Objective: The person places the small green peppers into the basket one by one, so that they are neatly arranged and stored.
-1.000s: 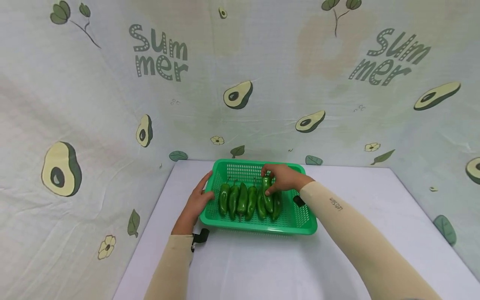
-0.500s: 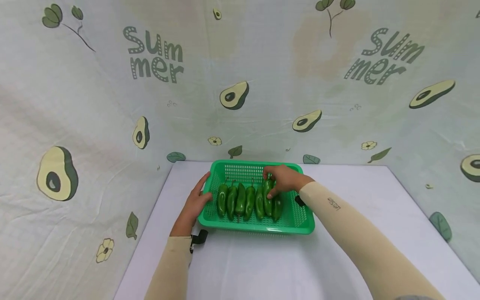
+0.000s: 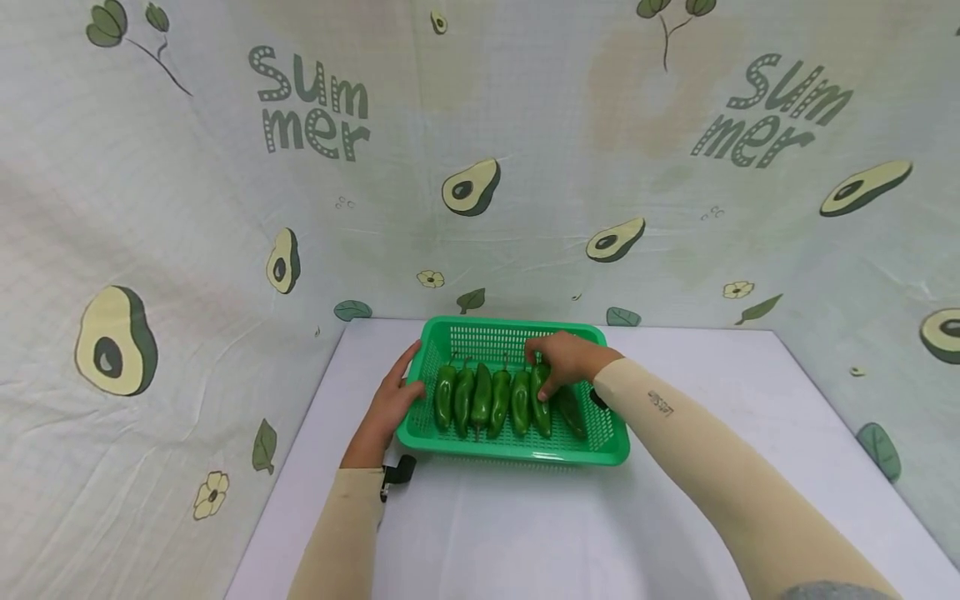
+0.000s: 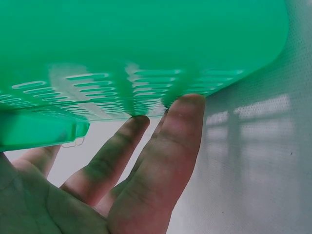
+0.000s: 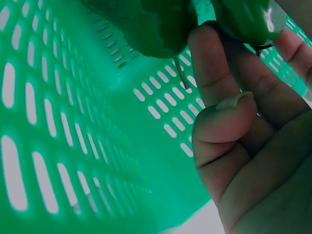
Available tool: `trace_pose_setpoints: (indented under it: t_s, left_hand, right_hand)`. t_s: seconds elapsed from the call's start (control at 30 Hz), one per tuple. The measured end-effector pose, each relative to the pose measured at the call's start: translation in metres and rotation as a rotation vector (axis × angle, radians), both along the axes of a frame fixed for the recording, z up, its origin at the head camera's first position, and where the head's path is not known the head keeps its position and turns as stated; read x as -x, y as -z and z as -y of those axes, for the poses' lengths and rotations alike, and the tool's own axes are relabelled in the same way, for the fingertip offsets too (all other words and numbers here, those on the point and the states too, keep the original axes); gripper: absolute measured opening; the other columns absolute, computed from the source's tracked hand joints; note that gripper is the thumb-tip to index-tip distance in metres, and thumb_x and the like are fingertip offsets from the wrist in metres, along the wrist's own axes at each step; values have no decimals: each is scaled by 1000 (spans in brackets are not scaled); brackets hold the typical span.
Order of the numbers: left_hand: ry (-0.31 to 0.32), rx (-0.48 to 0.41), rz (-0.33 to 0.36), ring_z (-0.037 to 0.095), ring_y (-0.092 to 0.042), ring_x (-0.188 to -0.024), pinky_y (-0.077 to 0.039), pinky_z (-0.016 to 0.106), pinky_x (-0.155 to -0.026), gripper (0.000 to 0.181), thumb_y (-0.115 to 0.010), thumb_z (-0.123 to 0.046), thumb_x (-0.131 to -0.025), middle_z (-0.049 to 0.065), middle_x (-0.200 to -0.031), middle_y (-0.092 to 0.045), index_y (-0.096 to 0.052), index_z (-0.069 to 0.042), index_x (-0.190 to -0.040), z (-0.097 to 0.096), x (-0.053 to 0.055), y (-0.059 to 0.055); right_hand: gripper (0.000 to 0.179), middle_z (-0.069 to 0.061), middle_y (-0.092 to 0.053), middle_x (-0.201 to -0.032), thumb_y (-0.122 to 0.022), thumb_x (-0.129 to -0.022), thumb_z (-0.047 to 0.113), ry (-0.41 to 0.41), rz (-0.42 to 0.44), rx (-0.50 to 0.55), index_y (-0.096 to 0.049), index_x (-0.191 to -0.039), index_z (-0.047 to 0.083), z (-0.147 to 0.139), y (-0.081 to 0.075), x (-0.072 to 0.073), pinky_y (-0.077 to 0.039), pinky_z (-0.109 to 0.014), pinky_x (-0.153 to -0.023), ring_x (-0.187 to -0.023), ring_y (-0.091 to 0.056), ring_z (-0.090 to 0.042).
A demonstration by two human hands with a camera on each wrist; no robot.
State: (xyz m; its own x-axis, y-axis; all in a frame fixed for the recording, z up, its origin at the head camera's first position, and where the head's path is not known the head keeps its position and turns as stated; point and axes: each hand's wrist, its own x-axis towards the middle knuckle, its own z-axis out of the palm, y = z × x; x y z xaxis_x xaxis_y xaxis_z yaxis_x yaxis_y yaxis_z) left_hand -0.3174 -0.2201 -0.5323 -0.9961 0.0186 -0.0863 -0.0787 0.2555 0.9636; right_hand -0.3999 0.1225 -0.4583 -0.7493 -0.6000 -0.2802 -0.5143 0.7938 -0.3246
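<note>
Several glossy green chili peppers [image 3: 482, 400] lie side by side in a green slotted plastic basket [image 3: 517, 458]. My right hand [image 3: 566, 360] reaches into it and pinches one pepper [image 3: 540, 415] near its stem end, between thumb and fingers. Just right of that one, another pepper [image 3: 572, 414] lies slanted. In the right wrist view, curled fingers meet the held pepper [image 5: 253, 19], and a second pepper with a thin stem hangs beside it. My left hand [image 3: 393, 404] grips the basket's left rim, the thumb over the edge and the other fingers along the outer wall [image 4: 161, 39].
The basket stands toward the back of a table with a white cover [image 3: 495, 533]. Behind and beside it hangs a cloth [image 3: 540, 208] printed with avocados and lettering. Inside the basket, bare slotted floor shows at the right end and along the front.
The rightmost pepper has swung from nearly parallel to a slant, its lower end farther right. The pepper in my right hand has shifted slightly right, straightening in the row. My left hand stays put.
</note>
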Motion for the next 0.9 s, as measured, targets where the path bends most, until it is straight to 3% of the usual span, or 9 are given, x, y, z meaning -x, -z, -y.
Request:
trace_pose_setpoints:
  t_s: [0.33,0.9]
  left_hand:
    - [-7,4,-4,31,-60,-101,-48,41,-76,92,-57,-11,-83,21,-136,-63,-34,-52,-162,-1,-1,1]
    - [-20,19,-7,32,-60,-97,-48,41,-74,92,-59,-12,-82,19,-132,-64,-36,-58,-159,-1,-2,1]
  right_hand:
    - [53,-4,-69,-108,-95,-77,36,-26,-18,-37,-68,-117,16,4,2,1,-54,-42,-84,-91,-60,-19]
    - [58,-3,-71,-114,-94,-80,36,14,-46,-52,-71,-126,11,-2,13,-1,-55,-43,-92,-100,-64,-19]
